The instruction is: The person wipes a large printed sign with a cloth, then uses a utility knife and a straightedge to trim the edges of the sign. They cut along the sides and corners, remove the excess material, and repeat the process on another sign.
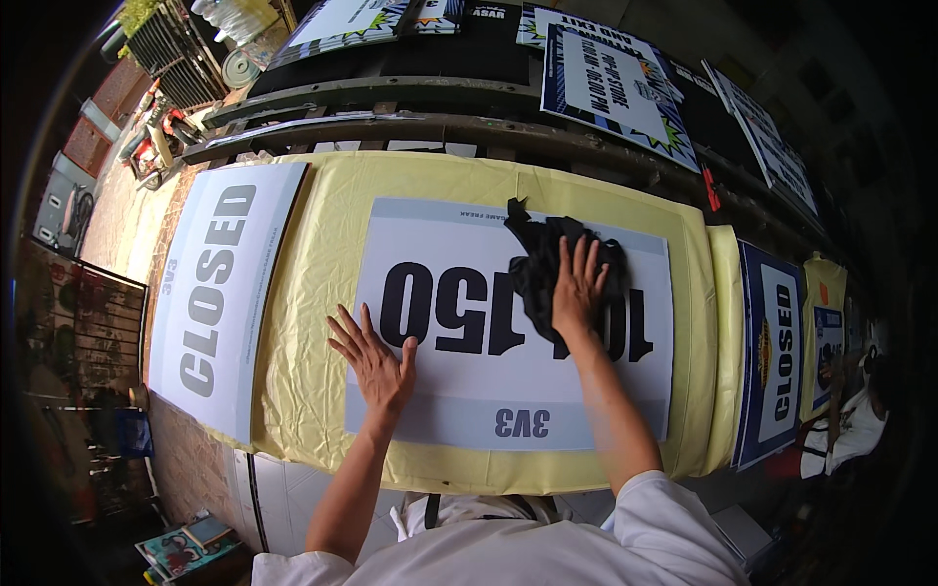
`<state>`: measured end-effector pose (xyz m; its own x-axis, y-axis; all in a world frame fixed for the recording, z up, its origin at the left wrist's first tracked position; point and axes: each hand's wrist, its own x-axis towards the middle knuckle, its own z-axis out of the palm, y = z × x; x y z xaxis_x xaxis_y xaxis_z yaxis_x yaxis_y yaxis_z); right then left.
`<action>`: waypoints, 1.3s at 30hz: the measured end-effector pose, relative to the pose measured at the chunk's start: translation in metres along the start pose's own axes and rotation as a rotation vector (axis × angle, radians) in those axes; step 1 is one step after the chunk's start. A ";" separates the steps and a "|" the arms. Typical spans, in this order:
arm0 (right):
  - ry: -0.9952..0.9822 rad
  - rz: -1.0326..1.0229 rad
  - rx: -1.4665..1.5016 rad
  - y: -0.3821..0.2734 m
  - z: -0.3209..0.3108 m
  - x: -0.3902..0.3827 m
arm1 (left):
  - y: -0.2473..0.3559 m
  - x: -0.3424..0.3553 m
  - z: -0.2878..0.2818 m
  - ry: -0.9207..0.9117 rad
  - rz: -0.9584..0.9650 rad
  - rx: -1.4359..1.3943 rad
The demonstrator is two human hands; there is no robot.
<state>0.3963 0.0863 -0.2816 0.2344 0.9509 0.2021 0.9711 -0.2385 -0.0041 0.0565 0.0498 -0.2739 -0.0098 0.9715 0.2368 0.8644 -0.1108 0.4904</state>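
A pale sign board (440, 376) with large black digits lies flat in front of me, upside down from my side. My left hand (378, 366) rests on its left edge, fingers spread and holding nothing. Over the upper right of the board, my right hand (578, 288) lies with stretched fingers on top of a crumpled black cloth (532, 269), pressing it against the surface. Cloth and hand cover part of the digits. Beneath the board is a table covered in yellow sheeting (303, 332).
A grey-and-white sign (220, 293) lies at the table's left end. A blue-bordered sign (772, 352) is to the right. Beyond a dark rail (440, 127), more printed boards (616, 93) lie in stacks, near a red tool (710, 188). Another person (848, 430) is at far right.
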 end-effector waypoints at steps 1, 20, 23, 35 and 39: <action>-0.008 -0.090 0.239 -0.054 -0.017 -0.010 | 0.001 -0.001 0.000 0.021 0.016 0.010; -0.013 -0.119 0.176 0.193 -0.016 -0.053 | 0.007 -0.002 0.007 0.059 0.064 0.222; -0.142 -0.273 0.222 0.164 -0.053 -0.124 | 0.005 -0.003 0.007 0.048 0.035 0.222; -0.362 -0.466 0.478 -0.173 -0.069 -0.201 | -0.012 -0.001 0.013 0.106 0.027 -0.006; -0.243 -0.220 0.492 -0.099 -0.076 -0.197 | -0.014 -0.005 0.009 0.132 0.032 -0.067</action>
<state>0.2507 -0.0920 -0.2468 -0.0276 0.9994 0.0196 0.8909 0.0335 -0.4530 0.0491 0.0482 -0.2900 -0.0521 0.9319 0.3591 0.8301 -0.1595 0.5344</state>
